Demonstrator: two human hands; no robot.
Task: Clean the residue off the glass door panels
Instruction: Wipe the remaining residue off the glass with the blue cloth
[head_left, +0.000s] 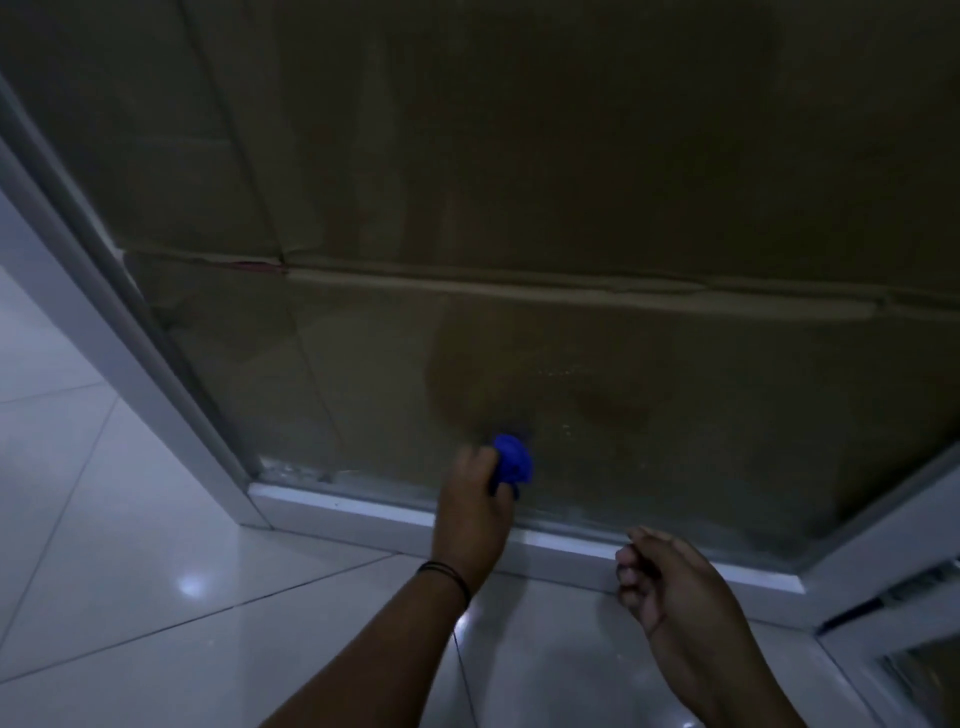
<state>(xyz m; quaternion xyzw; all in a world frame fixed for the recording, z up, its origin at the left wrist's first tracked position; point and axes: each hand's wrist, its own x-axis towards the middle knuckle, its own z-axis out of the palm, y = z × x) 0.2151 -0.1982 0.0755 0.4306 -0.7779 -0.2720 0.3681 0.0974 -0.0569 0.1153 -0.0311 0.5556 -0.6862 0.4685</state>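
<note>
The glass door panel (571, 338) fills the upper view, with brown cardboard showing behind it. Whitish residue (301, 474) lines the bottom strip of the glass, and small specks sit near the middle. My left hand (475, 499) grips a bunched blue cloth (511, 464) and presses it against the lower glass just above the frame. My right hand (660, 577) hovers in front of the bottom frame with its fingers loosely curled and nothing in it.
A white aluminium frame (363, 514) runs along the bottom of the door and up its left side (104, 322). Glossy white floor tiles (156, 571) lie below. A second framed panel (893, 639) stands at the lower right.
</note>
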